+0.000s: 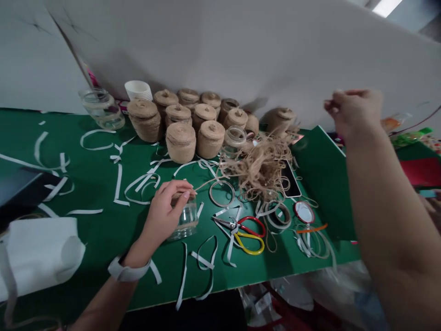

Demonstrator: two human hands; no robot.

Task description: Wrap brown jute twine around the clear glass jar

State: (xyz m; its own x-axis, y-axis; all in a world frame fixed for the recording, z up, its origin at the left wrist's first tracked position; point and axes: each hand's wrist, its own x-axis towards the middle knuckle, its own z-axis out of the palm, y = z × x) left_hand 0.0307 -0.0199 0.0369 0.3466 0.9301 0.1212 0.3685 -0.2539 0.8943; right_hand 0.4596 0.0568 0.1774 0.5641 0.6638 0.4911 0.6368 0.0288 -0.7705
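Note:
My left hand [170,200] is closed round the top of a clear glass jar [188,220] near the table's front edge. Some jute twine shows at the jar's rim under my fingers, and a strand runs right toward a tangled heap of twine [258,165]. High on the right, my right hand [356,108] is raised with its fingers pinched together; whatever it may hold is too small to make out. Scissors [243,230] with one red and one yellow handle lie half open right of the jar, and a roll of tape [222,193] lies behind them.
Several twine-wrapped jars [181,142] stand along the wall, with a bare glass jar [103,110] and stacked white cups [138,89] at left. White strips [120,184] are strewn over the green table [93,179]. A phone [289,179] and a round mirror [304,212] lie at right.

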